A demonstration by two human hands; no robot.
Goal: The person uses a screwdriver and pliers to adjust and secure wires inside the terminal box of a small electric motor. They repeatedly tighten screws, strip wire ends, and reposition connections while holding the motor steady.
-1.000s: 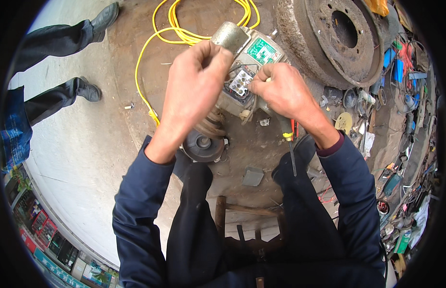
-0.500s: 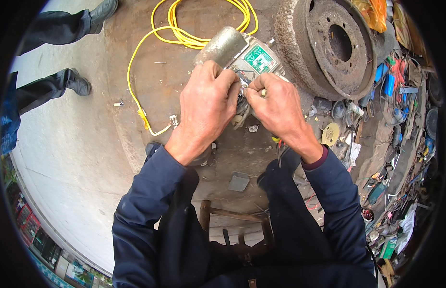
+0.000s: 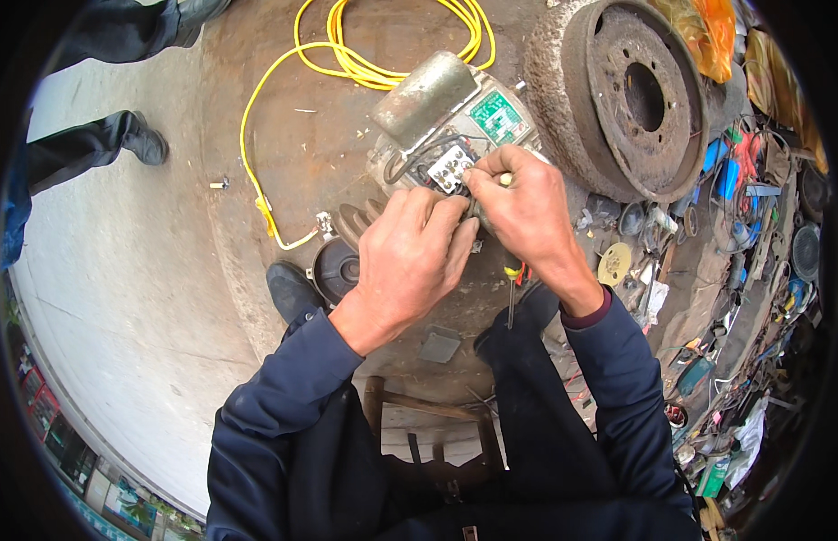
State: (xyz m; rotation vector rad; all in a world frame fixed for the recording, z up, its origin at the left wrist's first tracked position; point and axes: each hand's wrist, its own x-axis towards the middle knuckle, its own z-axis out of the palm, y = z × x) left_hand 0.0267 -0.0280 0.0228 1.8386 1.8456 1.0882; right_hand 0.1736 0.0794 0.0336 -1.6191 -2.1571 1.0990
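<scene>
An electric motor (image 3: 437,144) lies on the stained ground, its terminal box open and the white terminal block (image 3: 450,166) showing among dark wires. The left hand (image 3: 417,257) sits just below that block, fingers curled shut against the motor's near side, apparently pinching a wire or small part that the knuckles hide. The right hand (image 3: 524,215) is closed too, fingertips pressed at the block's right edge around something pale and small; what it is cannot be made out. A screwdriver (image 3: 512,293) lies below the motor, by the right wrist. A yellow cable (image 3: 365,63) is coiled above the motor, a rusty brake drum (image 3: 631,95) stands to its right, and a black fan cover (image 3: 336,269) rests at its lower left. With both hands crowding the block, a loosened nut or washer could well slip away into the debris, and a strained wire might snap.
</scene>
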